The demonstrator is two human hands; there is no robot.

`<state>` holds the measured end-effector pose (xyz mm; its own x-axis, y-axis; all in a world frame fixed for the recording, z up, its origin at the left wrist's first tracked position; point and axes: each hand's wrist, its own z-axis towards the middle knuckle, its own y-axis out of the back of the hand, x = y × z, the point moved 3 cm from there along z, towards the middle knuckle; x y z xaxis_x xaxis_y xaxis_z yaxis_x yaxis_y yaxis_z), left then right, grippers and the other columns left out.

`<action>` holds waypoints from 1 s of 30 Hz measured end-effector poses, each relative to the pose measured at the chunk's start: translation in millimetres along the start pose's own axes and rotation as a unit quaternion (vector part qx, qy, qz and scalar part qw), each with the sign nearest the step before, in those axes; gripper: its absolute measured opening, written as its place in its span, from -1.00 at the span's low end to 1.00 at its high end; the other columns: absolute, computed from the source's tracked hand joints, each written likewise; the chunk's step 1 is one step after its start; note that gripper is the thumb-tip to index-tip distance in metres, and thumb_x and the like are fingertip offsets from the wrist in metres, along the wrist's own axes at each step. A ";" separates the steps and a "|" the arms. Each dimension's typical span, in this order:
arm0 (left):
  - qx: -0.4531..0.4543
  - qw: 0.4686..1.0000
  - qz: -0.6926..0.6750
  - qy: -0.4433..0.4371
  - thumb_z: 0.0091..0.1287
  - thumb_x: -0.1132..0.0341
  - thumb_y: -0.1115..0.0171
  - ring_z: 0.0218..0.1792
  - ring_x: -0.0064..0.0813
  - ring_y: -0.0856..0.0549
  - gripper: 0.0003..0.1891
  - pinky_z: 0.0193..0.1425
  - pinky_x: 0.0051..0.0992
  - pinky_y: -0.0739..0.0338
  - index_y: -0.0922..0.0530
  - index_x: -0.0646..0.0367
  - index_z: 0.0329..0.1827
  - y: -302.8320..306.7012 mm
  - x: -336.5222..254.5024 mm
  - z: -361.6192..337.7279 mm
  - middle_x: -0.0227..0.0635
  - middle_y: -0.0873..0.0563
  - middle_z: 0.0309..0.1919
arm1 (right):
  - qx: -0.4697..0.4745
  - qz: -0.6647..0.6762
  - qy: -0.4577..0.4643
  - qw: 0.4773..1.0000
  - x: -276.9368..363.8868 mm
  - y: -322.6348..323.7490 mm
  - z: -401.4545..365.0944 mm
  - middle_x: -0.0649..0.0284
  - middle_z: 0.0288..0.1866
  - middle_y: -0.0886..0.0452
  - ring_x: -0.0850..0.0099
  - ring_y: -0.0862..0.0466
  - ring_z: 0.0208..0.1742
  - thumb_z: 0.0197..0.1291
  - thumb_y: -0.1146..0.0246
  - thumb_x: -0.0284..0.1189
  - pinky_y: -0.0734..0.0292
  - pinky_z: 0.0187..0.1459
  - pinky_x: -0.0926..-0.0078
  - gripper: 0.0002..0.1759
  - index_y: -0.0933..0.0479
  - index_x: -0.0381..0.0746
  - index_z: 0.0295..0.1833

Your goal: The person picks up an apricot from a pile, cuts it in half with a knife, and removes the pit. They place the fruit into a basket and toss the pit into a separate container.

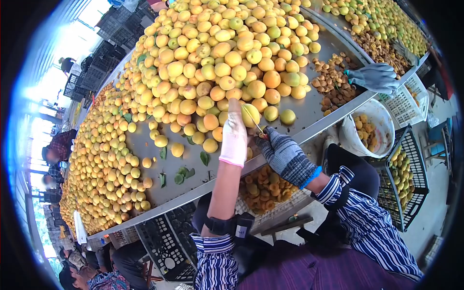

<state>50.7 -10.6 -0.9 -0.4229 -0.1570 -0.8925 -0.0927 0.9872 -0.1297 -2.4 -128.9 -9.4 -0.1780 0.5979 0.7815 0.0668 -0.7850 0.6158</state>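
My left hand (234, 137), in a white and pink glove with a bare fingertip area, is closed around a yellow apricot (250, 115) above the table's near edge. My right hand (288, 155), in a grey knitted glove with a blue cuff, grips a small knife (260, 128). Its thin metal blade lies against the apricot; most of the handle is hidden by my fingers. Just beyond both hands rises a large heap of apricots (212, 53). Below them, a crate of halved apricots (266, 188) stands under the table edge.
The metal table (299, 118) also carries apricot pits (333, 79), green leaves (181, 175) and a grey glove (374, 77). To the right stand a white bucket (345, 133) and a black crate (420, 174) of apricots. Other people (92, 275) sit at the left.
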 end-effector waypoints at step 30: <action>-0.007 0.926 0.187 -0.329 0.30 -0.25 0.01 -0.59 -0.61 -0.46 -0.43 -0.60 -0.60 -0.27 -0.51 0.17 -0.12 20.9 9.4 15.0 -0.32 -0.59 -0.43 | 0.014 0.094 -0.039 0.995 0.9 -10.3 10.4 -0.14 -0.36 -0.54 -0.05 -0.58 -0.23 0.31 -0.07 -0.28 -0.45 -0.22 0.11 -0.70 -0.40 -0.35 -0.14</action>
<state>58.3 9.0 -18.4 0.2126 0.2504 -0.9445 -0.0640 0.9681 0.2422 7.0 -118.6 -14.0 -0.0823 0.4524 0.8880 0.1187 -0.8802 0.4595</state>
